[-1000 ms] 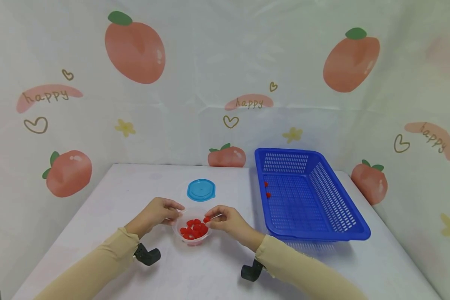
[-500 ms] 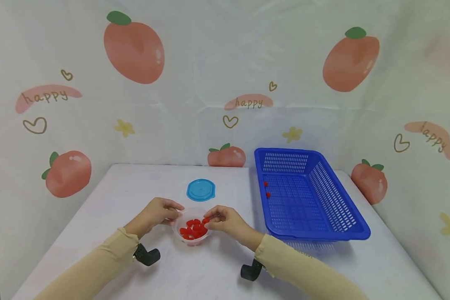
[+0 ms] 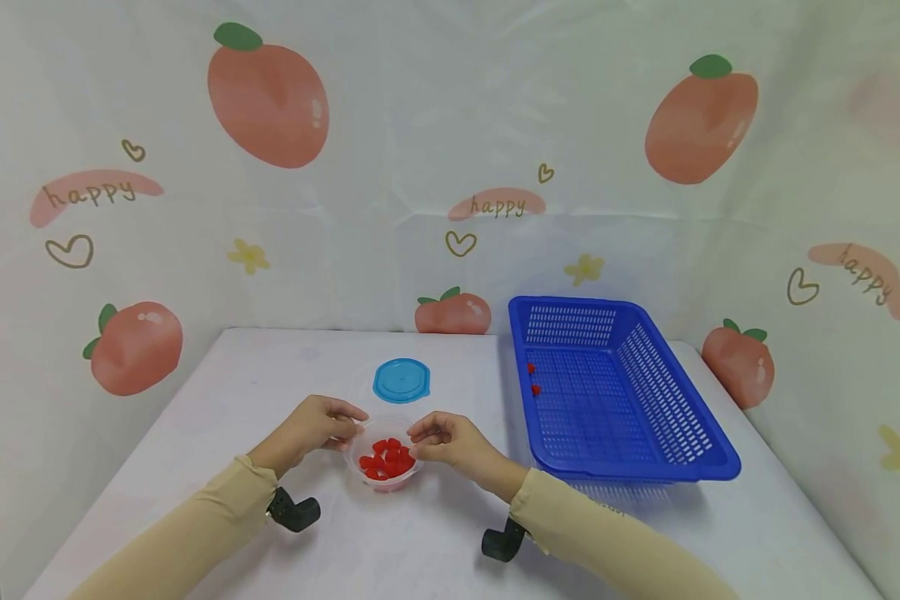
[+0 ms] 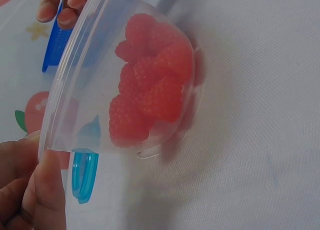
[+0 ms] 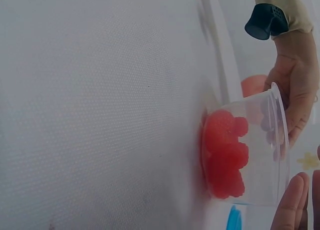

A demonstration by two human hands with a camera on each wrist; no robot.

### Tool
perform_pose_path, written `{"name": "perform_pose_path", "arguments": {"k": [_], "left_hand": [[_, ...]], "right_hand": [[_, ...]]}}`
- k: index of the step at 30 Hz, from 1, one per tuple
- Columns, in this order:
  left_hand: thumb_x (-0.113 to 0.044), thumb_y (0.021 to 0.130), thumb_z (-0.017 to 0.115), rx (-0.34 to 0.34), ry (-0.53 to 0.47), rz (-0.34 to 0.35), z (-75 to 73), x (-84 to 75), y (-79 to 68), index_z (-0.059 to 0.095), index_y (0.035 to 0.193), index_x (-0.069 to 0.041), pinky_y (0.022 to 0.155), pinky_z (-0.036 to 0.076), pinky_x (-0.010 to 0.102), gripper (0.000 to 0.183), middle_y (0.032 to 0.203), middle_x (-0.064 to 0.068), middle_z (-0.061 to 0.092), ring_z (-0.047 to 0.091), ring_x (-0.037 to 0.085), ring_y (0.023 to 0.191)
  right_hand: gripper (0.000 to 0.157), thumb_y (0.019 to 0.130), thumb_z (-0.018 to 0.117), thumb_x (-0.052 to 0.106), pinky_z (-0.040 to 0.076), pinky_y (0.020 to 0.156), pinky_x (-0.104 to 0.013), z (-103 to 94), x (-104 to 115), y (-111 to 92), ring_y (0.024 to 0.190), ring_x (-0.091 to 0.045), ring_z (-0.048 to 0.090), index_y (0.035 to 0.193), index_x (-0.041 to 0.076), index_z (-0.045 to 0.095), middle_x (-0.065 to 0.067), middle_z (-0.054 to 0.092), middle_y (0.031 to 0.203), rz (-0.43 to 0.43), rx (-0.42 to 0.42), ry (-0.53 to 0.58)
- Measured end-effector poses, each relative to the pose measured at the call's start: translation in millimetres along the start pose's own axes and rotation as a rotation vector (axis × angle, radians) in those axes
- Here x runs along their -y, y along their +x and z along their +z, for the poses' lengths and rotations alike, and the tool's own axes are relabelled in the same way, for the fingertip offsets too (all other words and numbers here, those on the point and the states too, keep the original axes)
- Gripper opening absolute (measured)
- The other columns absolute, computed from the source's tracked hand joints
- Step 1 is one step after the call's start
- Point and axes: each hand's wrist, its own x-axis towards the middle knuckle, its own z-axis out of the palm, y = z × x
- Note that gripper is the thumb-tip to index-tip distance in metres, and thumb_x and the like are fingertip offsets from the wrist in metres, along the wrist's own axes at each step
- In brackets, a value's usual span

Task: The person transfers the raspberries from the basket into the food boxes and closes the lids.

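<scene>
A clear round plastic tub [image 4: 95, 64] stands on the table with several red raspberries [image 3: 387, 462] lying in its bottom. My left hand [image 3: 317, 425] pinches the tub's rim on the left, thumb and fingers on either side of it in the left wrist view. Over the opposite side of the rim hovers my right hand [image 3: 459, 446], its fingers loosely bent and nothing showing between them. In the right wrist view its fingers [image 5: 292, 202] are beside the tub's mouth. Behind the tub a blue lid [image 3: 402, 380] lies flat.
To the right stands a large blue slotted basket [image 3: 637, 475] with two small red berries [image 3: 536, 390] near its left wall. A white cloth [image 3: 270, 358] covers the table. Behind hangs a fruit-patterned backdrop [image 3: 390, 125].
A raspberry that my right fingertips held over the rim has been let go into the tub. Those fingers have parted slightly, and my left hand has stayed on the rim.
</scene>
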Motion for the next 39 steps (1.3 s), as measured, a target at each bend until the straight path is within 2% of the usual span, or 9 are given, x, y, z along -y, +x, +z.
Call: {"name": "perform_pose_path", "arguments": {"k": [13, 22, 26, 30, 34, 39], "left_hand": [[-0.01, 0.087, 0.07, -0.008, -0.003, -0.014, 1.5, -0.2, 1.9, 0.068, 0.112, 0.002, 0.066, 0.059, 0.027, 0.028, 0.086, 0.009, 0.066, 0.059, 0.017, 0.067], [-0.01, 0.086, 0.07, -0.02, -0.011, -0.042, 2.0, -1.4, 3.1, 0.069, 0.111, 0.0, 0.067, 0.059, 0.027, 0.027, 0.085, 0.009, 0.064, 0.061, 0.017, 0.068], [-0.01, 0.086, 0.071, -0.015, -0.009, -0.038, 1.5, -0.7, 3.2, 0.069, 0.111, 0.001, 0.067, 0.058, 0.026, 0.027, 0.086, 0.009, 0.064, 0.06, 0.017, 0.068], [-0.01, 0.086, 0.071, -0.017, -0.01, -0.039, 1.3, 0.6, 3.8, 0.069, 0.111, 0.0, 0.067, 0.058, 0.026, 0.027, 0.087, 0.009, 0.065, 0.06, 0.016, 0.067], [-0.011, 0.086, 0.071, -0.019, -0.009, -0.044, 1.3, 1.5, 4.9, 0.068, 0.112, 0.0, 0.067, 0.058, 0.026, 0.028, 0.087, 0.009, 0.064, 0.06, 0.017, 0.068], [-0.011, 0.086, 0.071, -0.022, -0.008, -0.046, 1.6, 1.7, 5.0, 0.068, 0.112, 0.0, 0.067, 0.058, 0.027, 0.028, 0.087, 0.009, 0.064, 0.06, 0.017, 0.068]], "right_hand": [[0.031, 0.089, 0.067, 0.01, 0.056, 0.086, -0.028, -3.3, 7.4, -9.2, 0.092, -0.013, 0.062, 0.117, -0.003, 0.061, -0.021, 0.062, 0.118, -0.017, 0.009, 0.002], [0.031, 0.09, 0.067, 0.013, 0.055, 0.089, -0.031, -23.0, 34.6, -32.7, 0.099, -0.017, 0.062, 0.117, -0.001, 0.06, -0.021, 0.06, 0.118, -0.095, 0.001, 0.024], [0.031, 0.09, 0.067, 0.014, 0.054, 0.092, -0.031, -38.8, 51.1, -43.6, 0.1, -0.017, 0.061, 0.117, 0.0, 0.059, -0.015, 0.06, 0.115, -0.145, -0.006, 0.055], [0.03, 0.09, 0.067, 0.014, 0.053, 0.092, -0.029, -60.1, 67.5, -51.5, 0.102, -0.019, 0.061, 0.116, 0.001, 0.058, -0.007, 0.06, 0.111, -0.199, -0.057, 0.065], [0.028, 0.091, 0.066, 0.011, 0.053, 0.087, -0.024, -89.2, 79.4, -52.7, 0.101, -0.017, 0.061, 0.116, 0.001, 0.058, -0.004, 0.06, 0.11, -0.236, -0.138, 0.074], [0.019, 0.094, 0.062, 0.009, 0.054, 0.086, -0.022, -129.7, 84.7, -47.0, 0.096, -0.011, 0.062, 0.112, 0.012, 0.059, 0.0, 0.06, 0.106, -0.277, -0.231, 0.075]]}}
